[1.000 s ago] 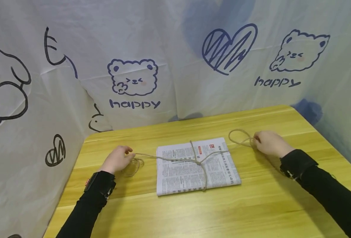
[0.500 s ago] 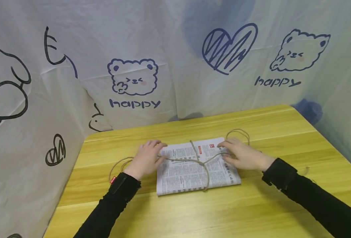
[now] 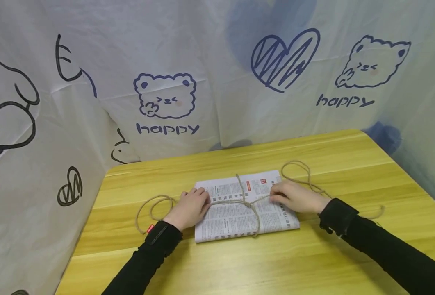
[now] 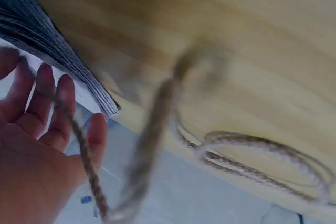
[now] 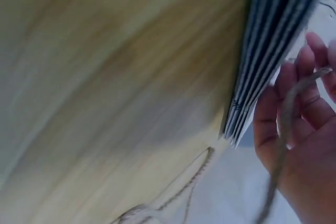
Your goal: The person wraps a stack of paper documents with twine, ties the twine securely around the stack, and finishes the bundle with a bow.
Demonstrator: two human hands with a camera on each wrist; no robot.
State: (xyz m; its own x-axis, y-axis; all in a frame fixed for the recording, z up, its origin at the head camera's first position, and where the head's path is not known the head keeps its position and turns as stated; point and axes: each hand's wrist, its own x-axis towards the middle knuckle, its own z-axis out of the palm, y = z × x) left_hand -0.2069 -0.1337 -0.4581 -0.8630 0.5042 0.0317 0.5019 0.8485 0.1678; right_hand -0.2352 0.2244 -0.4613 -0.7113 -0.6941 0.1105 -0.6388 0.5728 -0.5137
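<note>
A folded stack of newspaper lies on the table, with brown twine wrapped round it and crossing near its middle. My left hand is over the stack's left edge and pinches the twine's left strand between thumb and forefinger. At the right edge, my right hand pinches the right strand near the stack. In the left wrist view, twine runs across the palm and fingers. The right wrist view has the twine crossing the fingers beside the layered paper edges. The thumbs are partly out of view in both wrist views.
Loose twine loops lie left of the left hand. Another loop lies behind the right hand, its tail running right under the forearm. The yellow wood-grain table meets printed white cloth behind and at both sides.
Both hands have moved inward from the twine's outer lengths to the stack's edges. They let go of the outer lengths and now pinch the strands close to the crossing. The stack stays in place.
</note>
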